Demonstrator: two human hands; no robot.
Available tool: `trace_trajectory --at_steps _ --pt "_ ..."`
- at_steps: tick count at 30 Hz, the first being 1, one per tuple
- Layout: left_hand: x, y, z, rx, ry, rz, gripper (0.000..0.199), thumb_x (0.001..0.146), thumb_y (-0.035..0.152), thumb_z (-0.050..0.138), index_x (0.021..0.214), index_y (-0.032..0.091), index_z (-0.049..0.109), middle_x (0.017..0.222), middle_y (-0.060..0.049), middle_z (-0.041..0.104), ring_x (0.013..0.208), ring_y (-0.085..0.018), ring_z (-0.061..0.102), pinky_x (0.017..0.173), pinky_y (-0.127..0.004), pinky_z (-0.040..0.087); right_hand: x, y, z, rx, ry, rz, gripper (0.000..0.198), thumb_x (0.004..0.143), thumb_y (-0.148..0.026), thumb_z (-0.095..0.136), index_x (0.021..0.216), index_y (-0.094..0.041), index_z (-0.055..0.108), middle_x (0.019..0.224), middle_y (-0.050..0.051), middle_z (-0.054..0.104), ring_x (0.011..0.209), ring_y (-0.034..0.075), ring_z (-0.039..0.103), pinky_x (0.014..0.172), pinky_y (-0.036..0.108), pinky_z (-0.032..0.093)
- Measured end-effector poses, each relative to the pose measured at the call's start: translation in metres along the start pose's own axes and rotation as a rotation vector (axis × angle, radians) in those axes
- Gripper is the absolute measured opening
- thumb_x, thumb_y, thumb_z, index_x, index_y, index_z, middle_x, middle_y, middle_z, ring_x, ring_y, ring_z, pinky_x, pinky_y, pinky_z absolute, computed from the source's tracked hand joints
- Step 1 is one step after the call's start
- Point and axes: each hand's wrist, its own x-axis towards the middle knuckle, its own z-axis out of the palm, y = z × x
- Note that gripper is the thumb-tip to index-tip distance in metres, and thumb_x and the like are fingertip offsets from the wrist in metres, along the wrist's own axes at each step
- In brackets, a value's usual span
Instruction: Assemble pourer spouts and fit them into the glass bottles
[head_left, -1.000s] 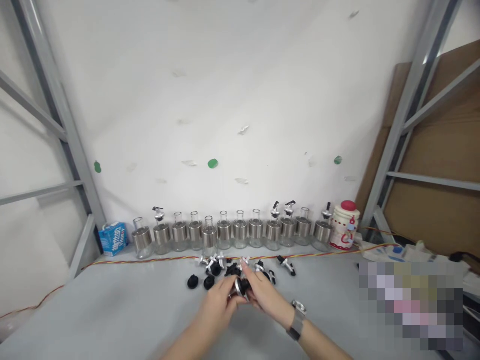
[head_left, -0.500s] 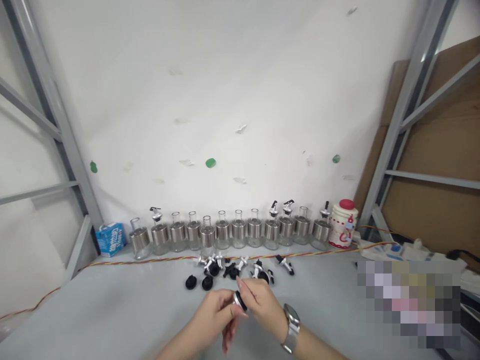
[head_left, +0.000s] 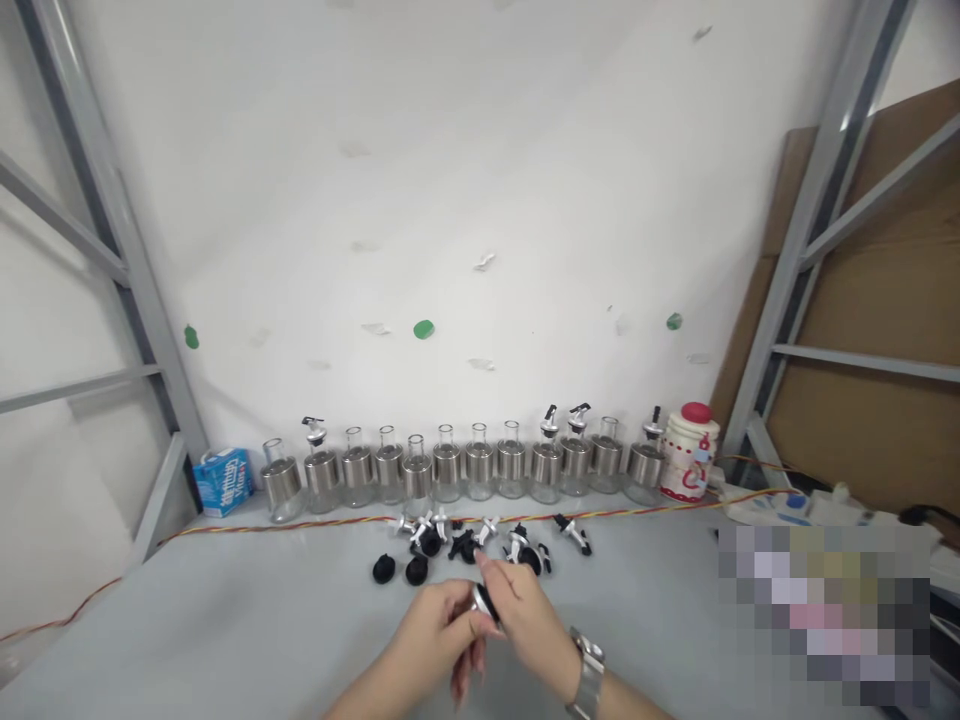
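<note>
Low over the grey table, my left hand (head_left: 444, 628) pinches the silver part of a bottle pourer (head_left: 484, 603). My right hand (head_left: 525, 615), with a metal watch on its wrist, grips the pourer's black side, its thumb laid over it. Much of the pourer is hidden by my fingers. Just beyond my hands lie loose black caps (head_left: 384, 569) and several silver-and-black pourer pieces (head_left: 517, 541) in a heap. Along the wall stands a row of glass bottles (head_left: 448, 466) with steel sleeves; several carry a pourer (head_left: 316, 432), the others have bare necks.
A blue carton (head_left: 223, 482) stands at the row's left end, a white jar with a red lid (head_left: 690, 452) at its right. A red-yellow wire (head_left: 300, 524) runs across the table before the bottles. Power strips (head_left: 795, 505) sit at right, beside a blurred area. Metal posts flank the table.
My right hand has turned slightly at the wrist around the pourer, and the watch face has tipped away. Both hands sit a little further right. The view has shifted slightly.
</note>
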Motion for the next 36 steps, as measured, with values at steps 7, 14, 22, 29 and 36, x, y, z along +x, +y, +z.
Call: trace_trajectory --at_steps 7,14,22,29,36 --pt "-0.004 0.005 -0.015 0.513 0.378 0.541 0.034 0.074 0.027 0.057 0.108 0.027 0.055 0.094 -0.005 0.061 0.077 -0.016 0.056 0.067 -0.026 0.048 0.018 0.0 -0.011 0.31 -0.004 0.21 0.061 0.076 -0.067 0.02 0.04 -0.02 0.036 0.028 -0.004 0.035 0.024 0.007 0.03 0.029 0.019 0.02" --pt "-0.001 0.009 -0.022 0.393 0.384 0.564 0.04 0.072 0.025 0.061 0.11 0.032 0.055 0.122 -0.004 0.05 0.117 -0.023 0.039 0.1 -0.045 0.028 0.011 0.01 -0.006 0.245 -0.112 0.108 0.056 0.081 -0.061 0.023 0.054 -0.018 0.047 0.036 -0.004 0.042 0.031 0.008 0.038 0.033 0.019 0.028" --pt "-0.002 0.005 -0.014 0.361 0.21 0.477 0.047 0.076 0.027 0.056 0.121 0.03 0.045 0.13 -0.007 0.04 0.12 -0.022 0.036 0.1 -0.041 0.029 0.003 0.004 -0.009 0.207 -0.154 0.024 0.037 0.083 -0.052 0.033 0.082 -0.02 0.051 0.045 -0.007 0.038 0.036 0.009 0.036 0.037 0.02 0.029" --pt "-0.008 0.004 -0.014 0.651 0.341 0.466 0.039 0.078 0.034 0.05 0.115 0.021 0.05 0.095 -0.008 0.05 0.086 -0.019 0.052 0.077 -0.035 0.045 0.005 0.015 -0.003 0.116 -0.112 0.037 0.036 0.083 -0.05 0.034 0.074 -0.019 0.052 0.041 -0.007 0.037 0.034 0.008 0.034 0.035 0.02 0.026" --pt "0.004 -0.013 -0.017 0.693 0.398 0.456 0.032 0.079 0.028 0.05 0.111 0.023 0.051 0.069 0.001 0.051 0.059 -0.012 0.05 0.058 -0.024 0.046 0.017 0.025 -0.001 0.294 -0.202 0.278 0.045 0.075 -0.063 0.035 0.072 -0.019 0.047 0.037 -0.005 0.048 0.027 0.011 0.044 0.028 0.02 0.032"
